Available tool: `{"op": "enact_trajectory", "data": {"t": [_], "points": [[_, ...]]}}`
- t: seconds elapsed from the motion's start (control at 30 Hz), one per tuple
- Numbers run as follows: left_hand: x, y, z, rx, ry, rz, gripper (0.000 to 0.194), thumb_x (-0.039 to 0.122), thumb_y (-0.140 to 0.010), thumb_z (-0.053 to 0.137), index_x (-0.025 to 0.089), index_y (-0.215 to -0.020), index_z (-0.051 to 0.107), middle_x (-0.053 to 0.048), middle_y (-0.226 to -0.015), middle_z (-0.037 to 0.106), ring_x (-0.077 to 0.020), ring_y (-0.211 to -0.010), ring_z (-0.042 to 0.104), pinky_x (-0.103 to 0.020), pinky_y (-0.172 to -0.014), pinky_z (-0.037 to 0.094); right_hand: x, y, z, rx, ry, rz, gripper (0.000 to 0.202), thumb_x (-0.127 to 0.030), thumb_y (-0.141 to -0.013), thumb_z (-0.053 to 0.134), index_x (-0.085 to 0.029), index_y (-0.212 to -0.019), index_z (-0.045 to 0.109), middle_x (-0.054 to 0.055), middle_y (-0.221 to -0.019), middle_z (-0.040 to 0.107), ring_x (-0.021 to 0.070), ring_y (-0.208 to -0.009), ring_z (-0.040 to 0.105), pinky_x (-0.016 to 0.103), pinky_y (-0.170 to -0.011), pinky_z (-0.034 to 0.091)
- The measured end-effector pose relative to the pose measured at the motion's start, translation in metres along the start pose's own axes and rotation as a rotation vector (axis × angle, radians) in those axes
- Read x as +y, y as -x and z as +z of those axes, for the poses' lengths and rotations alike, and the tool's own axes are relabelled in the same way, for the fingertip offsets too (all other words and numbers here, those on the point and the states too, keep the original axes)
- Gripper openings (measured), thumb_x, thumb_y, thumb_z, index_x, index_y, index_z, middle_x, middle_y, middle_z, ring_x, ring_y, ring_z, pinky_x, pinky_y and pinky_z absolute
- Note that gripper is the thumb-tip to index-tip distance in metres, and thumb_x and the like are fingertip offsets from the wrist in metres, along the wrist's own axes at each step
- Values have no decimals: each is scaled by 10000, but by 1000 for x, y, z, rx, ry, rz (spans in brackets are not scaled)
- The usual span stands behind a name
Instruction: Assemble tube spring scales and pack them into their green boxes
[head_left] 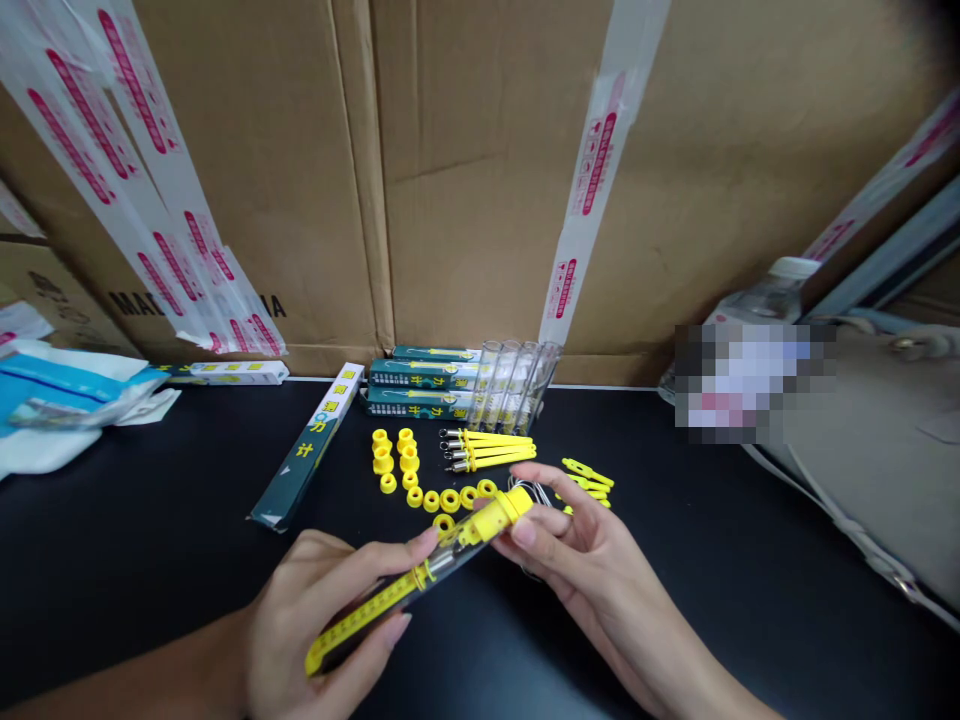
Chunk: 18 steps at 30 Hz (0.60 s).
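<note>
My left hand (322,600) is closed around the clear tube of a spring scale (427,577), which slants up to the right. Inside the tube are a yellow graduated strip and a metal spring part. At its upper end sits a yellow cap (514,506), pinched by the thumb and fingers of my right hand (592,560). Thin metal wire hooks (531,490) show behind the right fingers; I cannot tell whether they are held or lie on the table. Just beyond the hands are several yellow rings (450,499) and yellow strips with metal springs (495,452).
Several clear tubes (510,385) lean on green-and-white boxes (416,402) at the back. Another box (307,450) lies left of them. Small yellow pieces (589,472) lie to the right. A bottle (772,290) and a bag (870,450) stand right; cardboard (480,200) walls the back.
</note>
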<state>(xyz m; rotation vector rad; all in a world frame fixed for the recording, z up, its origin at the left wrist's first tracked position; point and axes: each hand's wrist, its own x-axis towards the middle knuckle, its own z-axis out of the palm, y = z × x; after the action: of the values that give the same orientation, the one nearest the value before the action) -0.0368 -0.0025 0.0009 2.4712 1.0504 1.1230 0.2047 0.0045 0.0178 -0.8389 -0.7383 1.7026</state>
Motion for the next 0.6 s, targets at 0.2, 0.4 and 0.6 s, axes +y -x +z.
{"op": "enact_trajectory", "data": {"t": [0.2, 0.4, 0.6], "points": [[1, 1, 1, -3, 11, 4, 488, 131, -849, 542, 286, -1312, 555, 14, -870, 770, -146, -656, 698, -247, -636, 530, 0, -1, -4, -33, 121, -30, 323, -283, -757, 844, -215, -1055, 743, 19, -877, 774, 141, -861, 726, 248, -867, 561], [2, 0, 0, -2, -12, -4, 467, 138, -836, 563, 289, -1278, 581, 7, -907, 784, -149, -665, 706, -249, -649, 543, 0, -1, -2, -17, 79, -28, 167, -246, -743, 855, -181, -784, 706, 9, -838, 761, 122, -807, 718, 225, -822, 569], [-2, -3, -2, -58, -8, 45, 511, 124, -839, 543, 268, -1329, 537, -18, -967, 786, -162, -683, 717, -251, -661, 551, -3, 0, -1, 18, 31, -25, 337, -253, -717, 874, -240, -1008, 705, -15, -768, 759, 145, -805, 728, 308, -874, 572]]}}
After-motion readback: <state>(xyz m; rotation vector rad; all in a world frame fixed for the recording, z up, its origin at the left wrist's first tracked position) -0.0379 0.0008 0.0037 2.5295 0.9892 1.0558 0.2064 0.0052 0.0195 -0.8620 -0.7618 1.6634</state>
